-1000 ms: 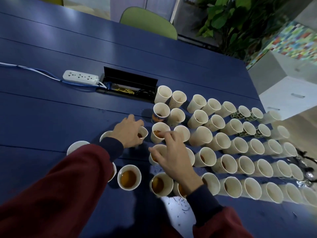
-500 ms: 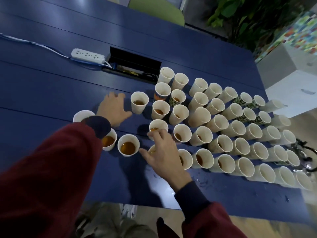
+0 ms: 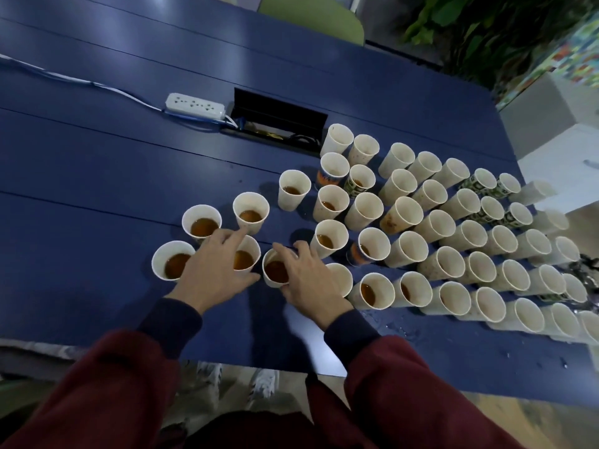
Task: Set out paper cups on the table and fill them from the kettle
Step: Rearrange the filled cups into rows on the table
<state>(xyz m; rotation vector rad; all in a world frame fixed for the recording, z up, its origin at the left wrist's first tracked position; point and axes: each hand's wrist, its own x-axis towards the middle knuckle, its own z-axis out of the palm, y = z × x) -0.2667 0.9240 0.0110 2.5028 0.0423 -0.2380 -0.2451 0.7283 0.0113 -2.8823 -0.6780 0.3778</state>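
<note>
Paper cups (image 3: 405,215) in rows on blue table (image 3: 97,163); both hands at the left cluster.
I log: left hand (image 3: 215,273) spread, relaxed, holding nothing, over 1 half-hidden cup (image 3: 248,259); right hand (image 3: 309,281) just beside it, fingers curled round 1 tea-filled cup (image 3: 275,272) between the 2 hands.

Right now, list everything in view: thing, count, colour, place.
table: one, dark blue, under everything
paper cups: several dozen, mostly white, rows on table's right half
separate cups: six, white, amber drink inside, cluster left of rows
power strip: one, white, table's far left
cable box: one, black, open, sunk in table
chair: one, green, beyond table
plant: one, green, far right
sleeves: two, dark red, bottom
left hand: one, open, over separate cups
right hand: one, fingers round nearest separate cup
</note>
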